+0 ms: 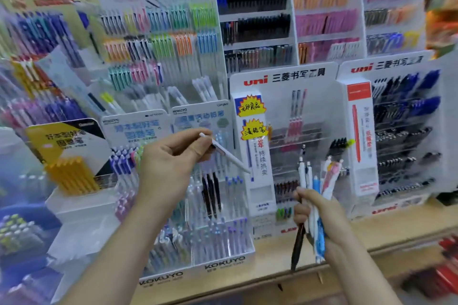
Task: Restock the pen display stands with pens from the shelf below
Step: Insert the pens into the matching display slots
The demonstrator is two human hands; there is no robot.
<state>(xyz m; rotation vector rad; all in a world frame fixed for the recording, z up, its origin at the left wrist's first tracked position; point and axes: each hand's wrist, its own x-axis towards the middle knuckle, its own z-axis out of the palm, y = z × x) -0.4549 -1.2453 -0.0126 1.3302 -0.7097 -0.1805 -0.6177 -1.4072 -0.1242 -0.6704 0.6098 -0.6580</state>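
Observation:
My left hand (171,156) pinches a single white pen (231,155), held slanted with its tip pointing down to the right, in front of the Kokuyo display stand (223,261). My right hand (319,215) grips a bunch of pens (316,190), white, blue, pink and one black, fanned upward in front of the uni display stand (285,77). Both stands have clear tiered slots partly filled with pens.
A second uni stand (386,64) with dark and blue pens stands at right. Tall racks of coloured pens (158,39) fill the back. A stand with yellow pens (71,176) sits at left. The wooden shelf edge (371,242) runs below; red items lie lower right.

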